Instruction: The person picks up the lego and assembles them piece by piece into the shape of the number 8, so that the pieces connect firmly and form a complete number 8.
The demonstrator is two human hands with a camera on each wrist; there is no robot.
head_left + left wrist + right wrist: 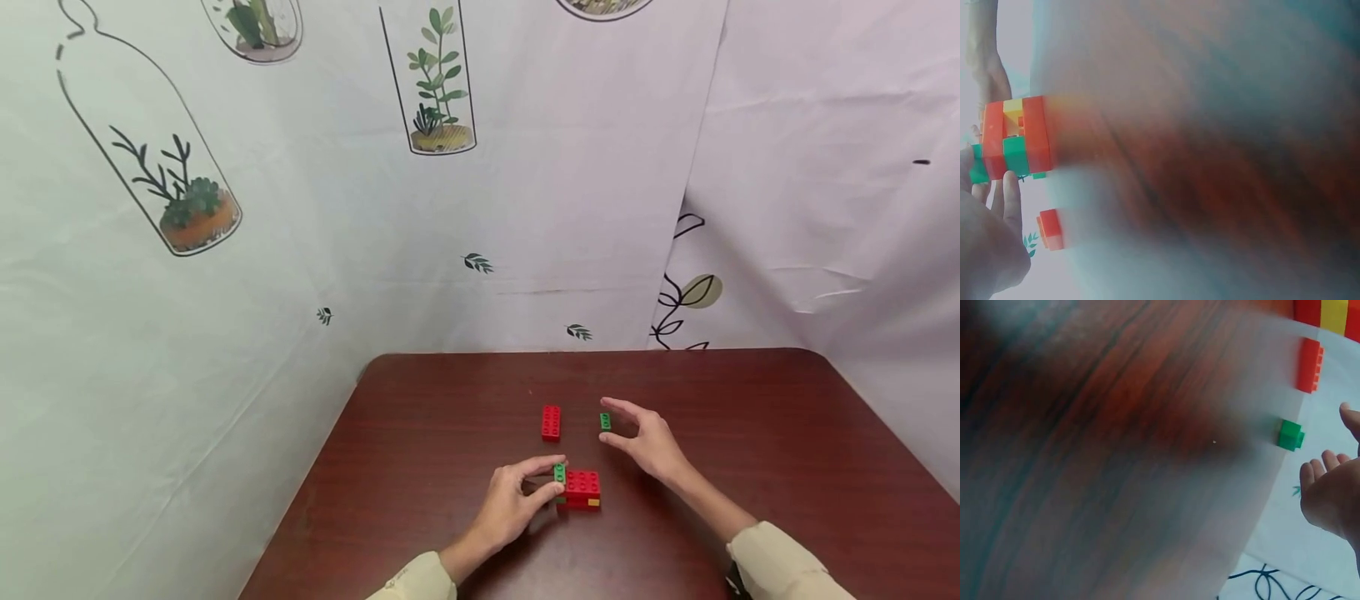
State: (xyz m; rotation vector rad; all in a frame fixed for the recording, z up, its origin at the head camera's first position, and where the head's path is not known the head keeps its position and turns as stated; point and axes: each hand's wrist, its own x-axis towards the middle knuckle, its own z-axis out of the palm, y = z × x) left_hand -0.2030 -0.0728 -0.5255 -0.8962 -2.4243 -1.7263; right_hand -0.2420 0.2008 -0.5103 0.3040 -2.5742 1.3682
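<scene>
Green plastic, probably light, stiff and hard to break: the small brick (pixel 605 422) lies on the table (pixel 420 433) between the parted thumb and fingers of my right hand (pixel 654 443), which has no contact with it. I'd take it by its sides, not its studded top, since it may skid if nudged. My left hand (pixel 506 507) pinches the green piece (pixel 559 472) at the left end of the red stack (pixel 582 482), which should bear firm pressure

Bricks (pixel 582 481): smooth plastic, slightly shiny
Tabletop (pixel 390 458): wood-grained, smooth, with a glossy sheen
Backdrop (pixel 525 208): matt, cloth-like, softly creased
Sleeves (pixel 780 562): matt cloth, lightly wrinkled
</scene>
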